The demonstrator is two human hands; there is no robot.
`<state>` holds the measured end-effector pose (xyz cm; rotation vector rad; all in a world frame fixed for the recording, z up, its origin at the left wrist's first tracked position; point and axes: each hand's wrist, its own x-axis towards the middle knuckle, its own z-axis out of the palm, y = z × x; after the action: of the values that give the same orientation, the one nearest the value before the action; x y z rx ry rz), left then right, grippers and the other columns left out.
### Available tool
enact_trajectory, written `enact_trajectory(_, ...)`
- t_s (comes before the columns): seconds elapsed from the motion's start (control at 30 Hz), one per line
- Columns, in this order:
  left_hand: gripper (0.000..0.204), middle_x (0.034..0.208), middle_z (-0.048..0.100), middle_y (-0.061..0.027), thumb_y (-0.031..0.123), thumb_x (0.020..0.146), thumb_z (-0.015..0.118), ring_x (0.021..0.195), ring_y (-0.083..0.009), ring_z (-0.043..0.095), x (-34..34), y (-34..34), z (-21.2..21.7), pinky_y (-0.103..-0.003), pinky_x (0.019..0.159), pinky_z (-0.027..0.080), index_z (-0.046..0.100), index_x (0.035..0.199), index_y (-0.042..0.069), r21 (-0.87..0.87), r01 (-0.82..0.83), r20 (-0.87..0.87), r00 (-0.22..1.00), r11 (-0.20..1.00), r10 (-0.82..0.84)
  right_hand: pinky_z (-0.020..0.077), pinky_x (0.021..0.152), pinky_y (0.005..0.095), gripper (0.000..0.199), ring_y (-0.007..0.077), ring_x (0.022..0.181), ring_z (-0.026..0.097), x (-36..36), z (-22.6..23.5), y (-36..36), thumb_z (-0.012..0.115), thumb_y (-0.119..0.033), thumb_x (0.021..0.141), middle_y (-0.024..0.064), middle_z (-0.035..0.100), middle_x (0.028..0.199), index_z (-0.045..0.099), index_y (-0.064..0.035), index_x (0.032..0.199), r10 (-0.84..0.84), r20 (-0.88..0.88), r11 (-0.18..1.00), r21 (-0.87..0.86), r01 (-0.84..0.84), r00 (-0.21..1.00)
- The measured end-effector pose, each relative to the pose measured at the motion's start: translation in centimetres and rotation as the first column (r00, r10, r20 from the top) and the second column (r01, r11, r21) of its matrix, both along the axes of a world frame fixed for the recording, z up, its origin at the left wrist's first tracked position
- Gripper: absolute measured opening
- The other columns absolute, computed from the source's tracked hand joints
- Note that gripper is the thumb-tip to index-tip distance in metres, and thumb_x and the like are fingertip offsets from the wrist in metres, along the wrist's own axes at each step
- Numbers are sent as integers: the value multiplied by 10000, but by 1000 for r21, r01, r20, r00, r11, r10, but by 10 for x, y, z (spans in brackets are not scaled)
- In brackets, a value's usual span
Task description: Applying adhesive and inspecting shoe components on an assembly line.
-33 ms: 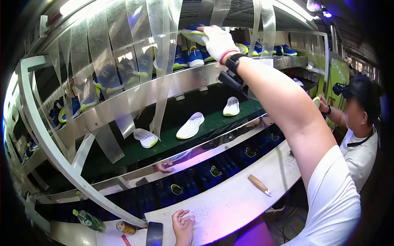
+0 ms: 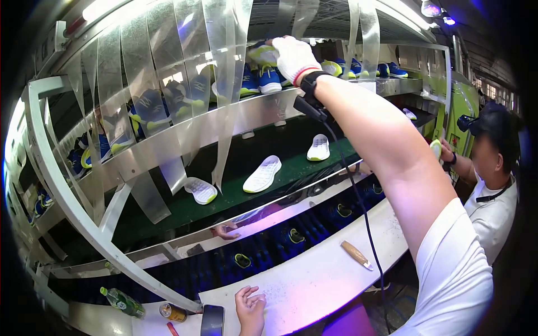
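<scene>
My right hand (image 2: 296, 57), in a white knit glove, reaches up between clear plastic strips to the upper shelf. It is closed on a blue shoe (image 2: 263, 54) whose yellow-green and white sole faces outward. Just below stand more blue shoes (image 2: 269, 80) in a row. Bare and half curled, my left hand (image 2: 250, 309) hovers at or rests on the white worktop (image 2: 314, 285); its fingers are apart with nothing in them. Three white shoe soles, the middle one (image 2: 262, 174) largest in view, lie on the green belt (image 2: 235, 196) under the shelf.
A wooden-handled knife (image 2: 356, 255) lies on the worktop. Beside my left hand are a phone (image 2: 212, 321), a can (image 2: 172, 312) and a green bottle (image 2: 122, 302). Dark shoes (image 2: 242, 260) line a lower row. A black cable (image 2: 361, 207) hangs from my right wrist. At right, a person (image 2: 493, 190) holds a sole.
The shoe in my right hand has tilted and blurred slightly. The black cable now hangs across the belt and worktop. The other person's sole is a little lower and shows more.
</scene>
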<state>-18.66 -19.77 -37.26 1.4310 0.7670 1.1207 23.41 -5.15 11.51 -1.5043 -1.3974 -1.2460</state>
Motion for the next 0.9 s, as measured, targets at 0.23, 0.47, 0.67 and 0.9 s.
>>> enact_trajectory(0.23,733,1452,565,-196,65,857,815,1276,-311,604,-24,84,-49,-399,1062,516,439,1484,22,22,-308,-345,891,951,297,580,950,497,291,434,1086,716,-26,20,75,656,-234,939,274,709,1132,735,-33,1136,-89,2,992,-87,88,996)
enact_trajectory(0.47,1140,1428,587,-318,314,773,911,1304,-401,618,61,229,-63,-451,1109,512,231,1600,-76,-236,-479,-753,640,845,152,587,902,419,407,352,1098,704,17,14,128,634,-282,1020,225,704,1230,617,-56,1358,-108,161,876,-450,171,981)
enact_trajectory(0.67,1020,1261,647,-218,255,794,904,1172,-348,671,47,245,-84,-472,974,587,247,1537,13,-393,-603,-619,732,694,284,589,820,495,292,419,919,722,-152,-94,26,632,-307,953,218,727,909,737,-34,969,448,224,885,-250,-394,866)
enact_trajectory(0.9,490,1212,706,-120,242,1023,743,1026,-240,736,4,57,-12,-437,858,643,539,1371,-37,-748,192,194,979,636,-67,606,794,494,172,398,890,744,-235,-211,91,693,-240,884,162,769,924,776,-123,981,496,57,542,-800,-257,866)
